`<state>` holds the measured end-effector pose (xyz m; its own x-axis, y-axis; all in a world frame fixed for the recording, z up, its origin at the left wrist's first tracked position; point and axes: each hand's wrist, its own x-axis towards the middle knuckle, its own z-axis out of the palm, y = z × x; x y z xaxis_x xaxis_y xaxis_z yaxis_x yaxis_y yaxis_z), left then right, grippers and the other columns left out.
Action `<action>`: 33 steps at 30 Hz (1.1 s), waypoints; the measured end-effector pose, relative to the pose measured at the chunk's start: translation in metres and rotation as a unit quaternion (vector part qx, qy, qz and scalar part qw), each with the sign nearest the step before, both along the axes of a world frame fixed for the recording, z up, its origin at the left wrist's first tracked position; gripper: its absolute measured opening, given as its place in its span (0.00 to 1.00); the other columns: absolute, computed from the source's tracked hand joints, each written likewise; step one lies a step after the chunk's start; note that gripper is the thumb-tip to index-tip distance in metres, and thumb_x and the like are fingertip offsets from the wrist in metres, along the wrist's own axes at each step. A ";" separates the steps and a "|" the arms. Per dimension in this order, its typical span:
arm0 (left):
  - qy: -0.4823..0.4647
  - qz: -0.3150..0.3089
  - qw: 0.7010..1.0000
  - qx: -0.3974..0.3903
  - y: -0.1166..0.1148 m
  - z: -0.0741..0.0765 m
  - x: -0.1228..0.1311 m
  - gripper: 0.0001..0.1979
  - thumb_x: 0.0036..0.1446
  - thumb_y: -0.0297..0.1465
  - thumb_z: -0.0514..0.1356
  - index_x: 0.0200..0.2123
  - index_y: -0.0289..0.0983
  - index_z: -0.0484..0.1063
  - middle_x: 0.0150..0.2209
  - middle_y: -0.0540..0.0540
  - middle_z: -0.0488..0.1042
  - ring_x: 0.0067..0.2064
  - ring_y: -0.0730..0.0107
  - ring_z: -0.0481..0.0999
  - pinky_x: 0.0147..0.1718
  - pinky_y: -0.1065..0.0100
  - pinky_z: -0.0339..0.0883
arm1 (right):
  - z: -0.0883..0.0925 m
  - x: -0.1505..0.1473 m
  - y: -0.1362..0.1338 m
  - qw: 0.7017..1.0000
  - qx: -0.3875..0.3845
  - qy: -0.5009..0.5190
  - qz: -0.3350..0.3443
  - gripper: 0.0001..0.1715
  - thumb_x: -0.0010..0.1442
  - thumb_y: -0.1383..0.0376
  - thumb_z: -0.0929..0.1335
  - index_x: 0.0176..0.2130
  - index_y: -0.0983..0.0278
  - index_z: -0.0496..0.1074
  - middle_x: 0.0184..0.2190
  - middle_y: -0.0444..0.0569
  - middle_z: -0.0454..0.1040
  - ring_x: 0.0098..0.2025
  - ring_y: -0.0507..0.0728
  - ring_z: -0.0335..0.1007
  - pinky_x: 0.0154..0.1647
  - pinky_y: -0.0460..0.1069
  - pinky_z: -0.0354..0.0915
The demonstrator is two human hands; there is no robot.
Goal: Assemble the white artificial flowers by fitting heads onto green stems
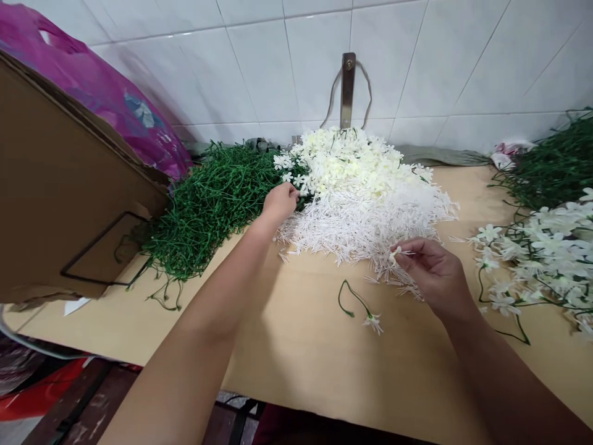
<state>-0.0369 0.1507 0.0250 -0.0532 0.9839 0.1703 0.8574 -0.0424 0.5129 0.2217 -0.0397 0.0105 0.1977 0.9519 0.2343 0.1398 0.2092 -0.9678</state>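
My left hand point(279, 203) reaches forward to the edge of a pile of small white flower heads point(345, 162), its fingers curled closed on one of the blossoms there. In front of that pile lies a heap of thin white plastic stamens point(361, 225). My right hand point(428, 269) rests at the near edge of that heap and pinches one white stamen piece between thumb and fingers. A single green stem with a white flower on its end point(357, 305) lies on the wooden table point(306, 346) between my two arms.
A big tangle of green plastic stems point(210, 204) lies at the left. A cardboard box point(65, 198) and a pink bag point(99, 86) stand beyond it. Finished stems with white flowers point(542, 253) and more green stems point(553, 161) lie at the right. A tiled wall runs behind.
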 end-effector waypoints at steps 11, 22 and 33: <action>-0.159 -0.013 0.980 0.115 -0.008 0.053 -0.024 0.06 0.54 0.22 0.52 0.35 0.34 0.66 0.28 0.47 0.70 0.29 0.74 0.70 0.36 0.68 0.66 | 0.000 -0.002 0.003 0.998 -0.019 0.063 0.008 0.13 0.42 0.62 0.75 0.26 0.64 0.70 0.23 0.43 0.69 0.25 0.48 0.63 0.26 0.44 0.61; 0.104 -0.372 0.921 0.055 -0.151 0.006 0.013 0.11 0.54 0.35 0.59 0.41 0.40 0.72 0.45 0.44 0.71 0.48 0.60 0.68 0.49 0.57 0.60 | 0.000 -0.003 0.005 0.996 -0.032 0.082 0.034 0.16 0.40 0.58 0.76 0.25 0.63 0.69 0.22 0.42 0.68 0.25 0.48 0.63 0.27 0.46 0.63; 0.079 -0.446 0.891 -0.009 -0.181 -0.016 0.048 0.07 0.58 0.27 0.51 0.32 0.36 0.68 0.34 0.45 0.73 0.39 0.66 0.71 0.41 0.61 0.61 | -0.001 -0.006 0.005 0.957 -0.146 0.229 0.106 0.22 0.33 0.56 0.79 0.24 0.63 0.69 0.22 0.39 0.71 0.26 0.47 0.68 0.34 0.46 0.67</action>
